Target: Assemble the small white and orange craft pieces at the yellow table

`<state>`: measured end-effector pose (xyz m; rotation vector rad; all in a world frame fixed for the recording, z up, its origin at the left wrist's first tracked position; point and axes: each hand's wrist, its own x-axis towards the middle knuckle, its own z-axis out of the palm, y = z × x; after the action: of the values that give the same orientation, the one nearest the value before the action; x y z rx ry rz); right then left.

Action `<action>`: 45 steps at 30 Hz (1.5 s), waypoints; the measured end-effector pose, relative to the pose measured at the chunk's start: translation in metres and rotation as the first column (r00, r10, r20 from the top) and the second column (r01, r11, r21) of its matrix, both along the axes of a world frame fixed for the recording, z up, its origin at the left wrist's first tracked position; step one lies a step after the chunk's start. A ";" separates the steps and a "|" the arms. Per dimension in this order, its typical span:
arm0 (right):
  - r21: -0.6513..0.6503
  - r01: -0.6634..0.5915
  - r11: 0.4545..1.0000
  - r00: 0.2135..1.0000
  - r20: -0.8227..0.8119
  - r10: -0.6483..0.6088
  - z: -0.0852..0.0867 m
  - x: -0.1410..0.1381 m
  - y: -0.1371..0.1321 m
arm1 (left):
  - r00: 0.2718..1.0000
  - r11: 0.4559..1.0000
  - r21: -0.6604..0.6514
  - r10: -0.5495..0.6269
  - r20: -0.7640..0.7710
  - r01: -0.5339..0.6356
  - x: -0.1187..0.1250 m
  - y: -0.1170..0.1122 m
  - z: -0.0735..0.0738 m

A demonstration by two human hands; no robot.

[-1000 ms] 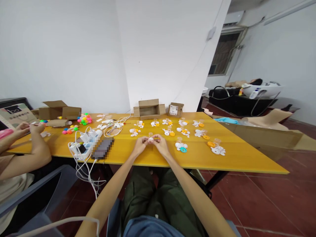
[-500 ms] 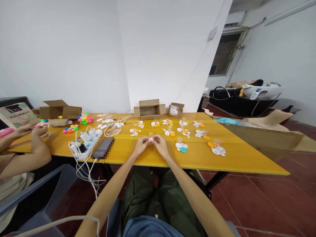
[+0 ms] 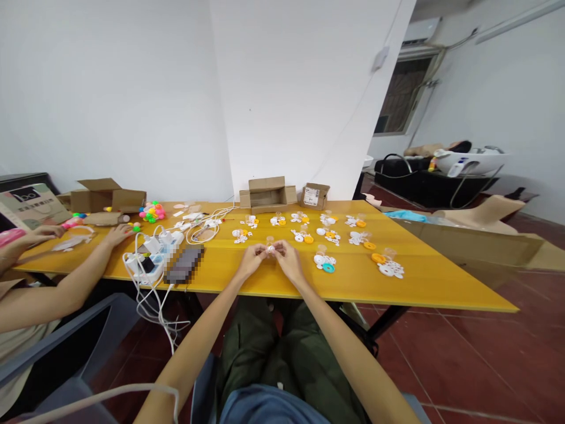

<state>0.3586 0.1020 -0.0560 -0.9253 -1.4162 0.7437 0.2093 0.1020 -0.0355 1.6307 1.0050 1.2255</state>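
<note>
My left hand (image 3: pixel 253 260) and my right hand (image 3: pixel 286 258) meet above the front of the table. Both are closed, their fingertips pinching a small white plastic part (image 3: pixel 271 248) between them. Its exact shape is too small to make out. Just beyond the fingers stands a clear plastic cup (image 3: pixel 269 240). To the right of my right hand lies a cluster with white discs and a teal ring (image 3: pixel 328 268). Farther right is another group with an orange ring (image 3: pixel 378 258) and small white pieces (image 3: pixel 396 270).
Several similar clusters line the yellow table (image 3: pixel 424 288). Open cardboard boxes (image 3: pixel 268 200) stand at the wall. Left of me are a power strip (image 3: pixel 152 272) with cables and a dark, partly pixelated device (image 3: pixel 188 263). A co-worker's hand (image 3: pixel 118 234) reaches toward colourful balls (image 3: pixel 152 212).
My hands stay almost in place, with the white part turned slightly between the fingertips. The co-worker's nearer hand has moved right, toward the colourful balls.
</note>
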 end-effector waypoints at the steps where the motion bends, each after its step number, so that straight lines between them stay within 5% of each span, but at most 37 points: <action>1: 0.002 -0.003 1.000 1.000 0.004 0.003 0.000 0.000 0.000 | 1.000 1.000 -0.006 -0.001 0.002 0.001 0.000 0.000 0.000; 13: 0.038 -0.004 0.999 0.996 0.093 0.000 -0.004 0.000 0.002 | 1.000 0.999 -0.035 -0.002 0.007 0.002 -0.001 0.006 -0.006; 45: 0.000 -0.007 1.000 1.000 0.020 0.007 0.001 -0.001 -0.003 | 1.000 1.000 0.001 0.001 -0.020 -0.001 -0.001 0.004 -0.001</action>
<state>0.3574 0.0995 -0.0545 -0.9301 -1.4379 0.7417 0.2083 0.1058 -0.0367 1.6464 1.0170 1.2130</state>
